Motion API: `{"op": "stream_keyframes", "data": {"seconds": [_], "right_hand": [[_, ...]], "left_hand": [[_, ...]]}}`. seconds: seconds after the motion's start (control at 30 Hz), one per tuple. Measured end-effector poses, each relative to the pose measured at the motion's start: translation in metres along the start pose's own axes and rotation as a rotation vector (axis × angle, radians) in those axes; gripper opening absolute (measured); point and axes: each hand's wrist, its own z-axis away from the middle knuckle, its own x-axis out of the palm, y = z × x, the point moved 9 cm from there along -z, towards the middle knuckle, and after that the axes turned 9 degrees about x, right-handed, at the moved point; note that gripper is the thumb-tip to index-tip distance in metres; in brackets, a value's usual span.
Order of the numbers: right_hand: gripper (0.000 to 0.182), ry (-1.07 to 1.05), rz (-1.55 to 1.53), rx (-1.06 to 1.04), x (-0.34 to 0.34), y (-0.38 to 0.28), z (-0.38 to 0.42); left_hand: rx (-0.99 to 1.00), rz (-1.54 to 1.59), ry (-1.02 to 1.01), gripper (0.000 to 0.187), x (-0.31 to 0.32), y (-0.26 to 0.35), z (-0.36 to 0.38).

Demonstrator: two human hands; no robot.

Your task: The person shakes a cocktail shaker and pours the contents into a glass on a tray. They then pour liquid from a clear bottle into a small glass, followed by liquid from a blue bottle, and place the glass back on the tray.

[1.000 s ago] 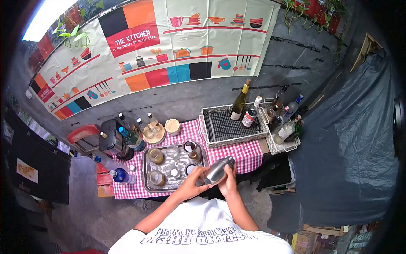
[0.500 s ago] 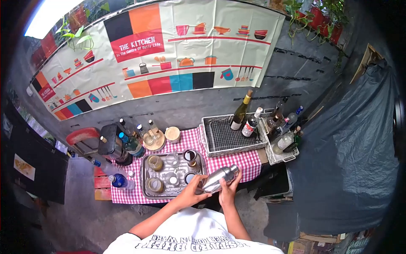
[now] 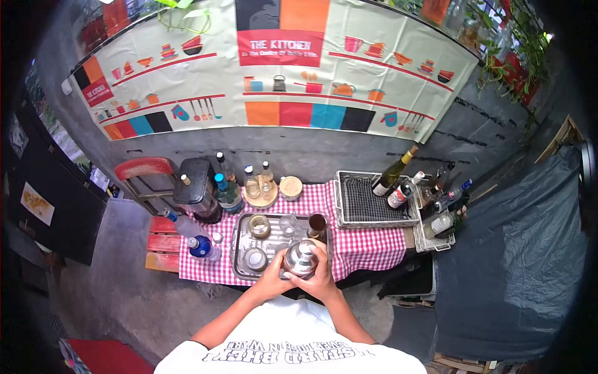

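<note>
My left forearm (image 3: pixel 229 319) slants up and inward from the lower left of the frame, my right forearm (image 3: pixel 349 315) from the lower right. Just below centre, my left hand (image 3: pixel 273 282) and right hand (image 3: pixel 320 278) cup toward each other, fingers (image 3: pixel 321 255) curled in a grip, the right ones reaching higher. My wrists stay apart.

The steel shaker (image 3: pixel 300 262) was clasped, left hand (image 3: pixel 272 282) at its eight o'clock, right hand (image 3: pixel 321 278) at four, and the wire basket (image 3: pixel 379 222) sat off at two!
</note>
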Motion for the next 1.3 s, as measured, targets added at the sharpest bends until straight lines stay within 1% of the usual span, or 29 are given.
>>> {"op": "stream_keyframes", "data": {"seconds": [0.03,0.1,0.13,0.17,0.23,0.27,0.33,0.37,0.4,0.43,0.47,0.5,0.57,0.6,0.63,0.7,0.73,0.77,0.83,0.87,0.9,0.97,1.0,1.03,1.1,1.13,1.2,1.23,1.3], "right_hand": [[0.097,-0.006,0.001,-0.006,0.011,0.000,0.002],[0.100,0.033,-0.178,0.284,0.029,0.025,0.004],[0.103,0.066,-0.313,0.365,0.037,0.027,0.000],[0.104,0.120,-0.380,0.378,0.043,0.033,-0.002],[0.093,0.168,-0.636,0.467,0.057,0.037,-0.010],[0.093,0.161,-0.634,0.465,0.065,0.039,-0.012],[0.085,0.290,-1.132,0.791,0.094,0.074,0.004],[0.062,0.262,-1.150,0.878,0.105,0.081,0.008],[0.048,0.244,-1.221,0.954,0.120,0.098,0.017],[0.044,0.225,-1.293,1.029,0.137,0.120,0.028],[0.045,0.209,-1.300,1.072,0.150,0.133,0.036],[0.045,0.212,-1.303,1.071,0.155,0.132,0.039],[0.047,0.238,-1.362,1.164,0.170,0.134,0.049],[0.040,0.222,-1.389,1.163,0.175,0.133,0.050],[0.040,0.224,-1.389,1.165,0.181,0.133,0.051],[0.034,0.340,-1.159,1.058,0.174,0.139,0.046],[0.064,0.336,-1.186,1.067,0.171,0.116,0.035],[0.064,0.344,-1.186,1.066,0.172,0.111,0.031],[0.082,0.289,-0.865,0.827,0.162,0.092,0.011],[0.091,0.269,-0.748,0.721,0.158,0.080,0.002],[0.091,0.276,-0.744,0.721,0.159,0.072,-0.002],[0.095,0.218,-0.255,0.379,0.152,0.019,-0.022],[0.100,0.131,-0.093,0.378,0.152,0.002,-0.024],[0.098,0.034,-0.079,0.374,0.160,0.003,-0.022],[0.089,0.039,0.140,0.068,0.158,-0.043,-0.034],[0.085,-0.004,0.097,0.016,0.161,-0.055,-0.036],[0.083,-0.043,0.107,0.011,0.165,-0.056,-0.032],[0.082,-0.086,0.113,0.001,0.168,-0.058,-0.029],[0.081,-0.090,0.093,0.014,0.167,-0.054,-0.027]], "left_hand": [[0.004,0.001,0.008,0.082,-0.010,-0.002,0.004],[-0.045,-0.019,0.024,0.083,-0.029,-0.013,0.013],[0.036,-0.056,0.046,0.084,-0.039,-0.007,0.016],[0.042,-0.052,0.053,0.084,-0.048,-0.007,0.019],[0.025,-0.078,0.080,0.086,-0.066,-0.007,0.027],[0.035,-0.113,0.071,0.083,-0.073,-0.005,0.030],[0.023,-0.056,0.074,0.081,-0.084,-0.008,0.037],[0.009,0.001,0.071,0.080,-0.088,-0.010,0.040],[0.045,-0.020,0.053,0.076,-0.092,-0.003,0.040],[0.044,-0.022,0.052,0.076,-0.096,-0.004,0.042],[0.041,-0.026,0.028,0.074,-0.099,-0.005,0.043],[0.038,-0.029,0.003,0.073,-0.101,-0.007,0.045],[0.031,-0.027,-0.014,0.069,-0.108,-0.011,0.048],[0.023,-0.021,-0.016,0.069,-0.111,-0.015,0.050],[0.015,-0.014,-0.019,0.069,-0.114,-0.020,0.053],[0.031,-0.029,-0.012,0.068,-0.123,-0.028,0.057],[-0.014,-0.016,0.015,0.067,-0.129,-0.033,0.059],[-0.058,-0.004,0.042,0.066,-0.135,-0.037,0.060],[-0.052,0.005,0.057,0.066,-0.142,-0.049,0.063],[-0.070,0.015,0.048,0.070,-0.143,-0.059,0.064],[-0.088,0.025,0.039,0.074,-0.143,-0.065,0.065],[-0.113,0.095,0.033,0.077,-0.143,-0.060,0.061],[-0.147,0.168,0.042,0.079,-0.143,-0.065,0.062],[-0.182,0.240,0.050,0.081,-0.143,-0.068,0.062],[-0.079,0.233,0.048,0.082,-0.145,-0.056,0.059],[-0.048,0.245,0.047,0.083,-0.145,-0.054,0.060],[-0.021,0.258,0.042,0.083,-0.144,-0.055,0.061],[-0.004,0.208,0.045,0.083,-0.144,-0.055,0.062],[0.009,0.157,0.043,0.083,-0.143,-0.050,0.064]]}}
